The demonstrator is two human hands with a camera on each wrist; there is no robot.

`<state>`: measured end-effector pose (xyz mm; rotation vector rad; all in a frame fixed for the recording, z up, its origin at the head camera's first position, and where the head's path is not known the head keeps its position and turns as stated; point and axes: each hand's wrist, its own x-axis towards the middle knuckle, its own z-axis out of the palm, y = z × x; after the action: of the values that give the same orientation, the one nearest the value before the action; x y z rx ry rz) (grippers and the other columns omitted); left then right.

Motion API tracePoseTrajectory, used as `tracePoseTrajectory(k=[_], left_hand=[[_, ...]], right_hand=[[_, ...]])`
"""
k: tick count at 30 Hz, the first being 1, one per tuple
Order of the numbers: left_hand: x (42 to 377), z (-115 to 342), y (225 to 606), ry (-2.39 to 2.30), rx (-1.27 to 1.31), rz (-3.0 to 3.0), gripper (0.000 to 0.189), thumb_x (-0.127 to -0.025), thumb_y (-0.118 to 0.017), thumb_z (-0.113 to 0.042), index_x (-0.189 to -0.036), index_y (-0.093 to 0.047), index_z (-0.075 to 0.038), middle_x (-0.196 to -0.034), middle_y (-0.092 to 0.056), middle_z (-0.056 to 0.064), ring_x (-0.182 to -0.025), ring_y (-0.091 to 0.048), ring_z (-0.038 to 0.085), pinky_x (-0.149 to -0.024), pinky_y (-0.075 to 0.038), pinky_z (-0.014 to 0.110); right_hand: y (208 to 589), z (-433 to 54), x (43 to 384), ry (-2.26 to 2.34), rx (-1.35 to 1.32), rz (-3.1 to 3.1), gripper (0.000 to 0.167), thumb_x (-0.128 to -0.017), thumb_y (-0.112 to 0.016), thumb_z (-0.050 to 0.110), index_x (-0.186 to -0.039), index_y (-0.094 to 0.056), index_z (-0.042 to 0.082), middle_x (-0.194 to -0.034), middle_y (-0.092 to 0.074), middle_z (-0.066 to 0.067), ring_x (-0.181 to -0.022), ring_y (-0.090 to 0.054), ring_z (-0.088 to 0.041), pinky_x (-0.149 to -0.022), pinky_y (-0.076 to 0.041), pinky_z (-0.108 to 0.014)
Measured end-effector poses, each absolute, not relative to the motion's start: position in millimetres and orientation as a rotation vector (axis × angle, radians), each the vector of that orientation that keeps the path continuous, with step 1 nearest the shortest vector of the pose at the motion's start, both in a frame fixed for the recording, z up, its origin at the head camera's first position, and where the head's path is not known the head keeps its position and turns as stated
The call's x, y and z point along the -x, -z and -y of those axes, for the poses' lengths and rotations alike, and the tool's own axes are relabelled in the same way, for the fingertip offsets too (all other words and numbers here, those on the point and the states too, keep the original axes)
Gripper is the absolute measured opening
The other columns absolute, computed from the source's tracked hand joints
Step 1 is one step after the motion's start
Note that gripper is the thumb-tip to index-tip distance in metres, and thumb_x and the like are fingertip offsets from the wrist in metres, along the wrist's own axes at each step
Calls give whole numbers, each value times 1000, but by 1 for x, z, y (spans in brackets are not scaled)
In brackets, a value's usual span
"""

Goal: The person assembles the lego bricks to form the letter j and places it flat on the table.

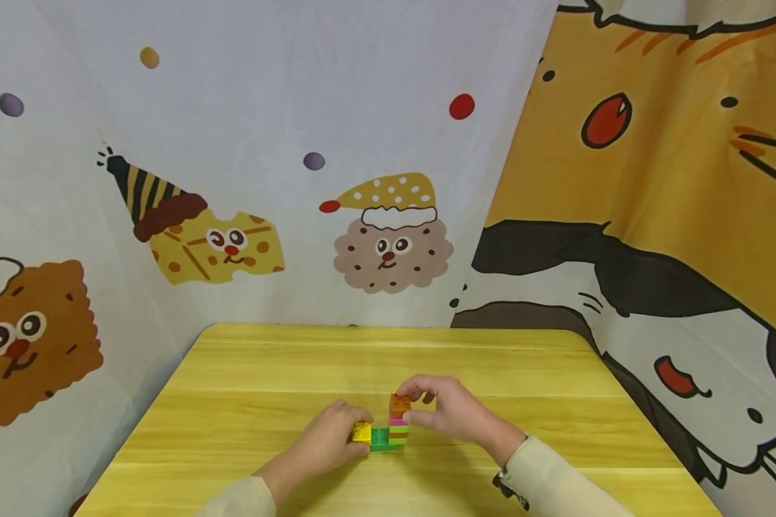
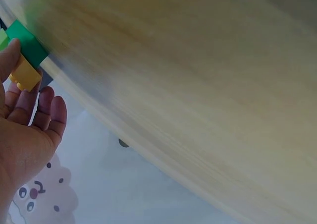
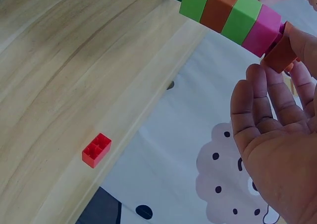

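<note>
Near the middle of the table a small toy-brick build has a green base (image 1: pixel 379 437) with a yellow brick (image 1: pixel 361 433) at its left end. My left hand (image 1: pixel 326 436) pinches that yellow brick between thumb and fingers. At the right end rises a stack with lime green bricks (image 3: pixel 241 18), a brown-orange brick (image 3: pixel 220 7) between them and a magenta brick (image 3: pixel 262 30) above. My right hand (image 1: pixel 455 409) pinches an orange brick (image 3: pixel 280 55) at the top of the stack. In the right wrist view this brick sits tilted, part of the magenta brick's top showing beside it.
A loose red brick (image 3: pixel 96 150) lies on its side on the wooden table (image 1: pixel 265 373), near an edge in the right wrist view. Behind the table hangs a cloth (image 1: pixel 297 108) printed with cartoon figures, and more printed cloth (image 1: pixel 685 273) closes off the right side.
</note>
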<state>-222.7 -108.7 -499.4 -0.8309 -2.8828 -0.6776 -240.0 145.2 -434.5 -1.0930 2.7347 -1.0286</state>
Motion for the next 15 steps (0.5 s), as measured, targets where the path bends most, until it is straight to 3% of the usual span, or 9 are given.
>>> tracePoseTrajectory(k=[8,15], left_hand=[[225,100,500,680,852,2887,42,-72,-74,-38,-110,-63,-21,-100,-65,-10,-87,-51,5,-76,-50,24],[228,90,500,690,877,2887,43,-71,-75,-38,-108,-64,-20,-97,-64,-10,-81,-49,2,-67,-46,17]], right_hand=[[434,-149,236,969,1142,-2786,30,-83,-65,36,-111,-57,32,-104,-61,20,-90,-55,0,-76,-49,-24],[437,-158,236,989,1109,-2808,30,-82,-65,37,-111,-57,33,-103,-61,20,-89,-54,0,-73,-48,-22]])
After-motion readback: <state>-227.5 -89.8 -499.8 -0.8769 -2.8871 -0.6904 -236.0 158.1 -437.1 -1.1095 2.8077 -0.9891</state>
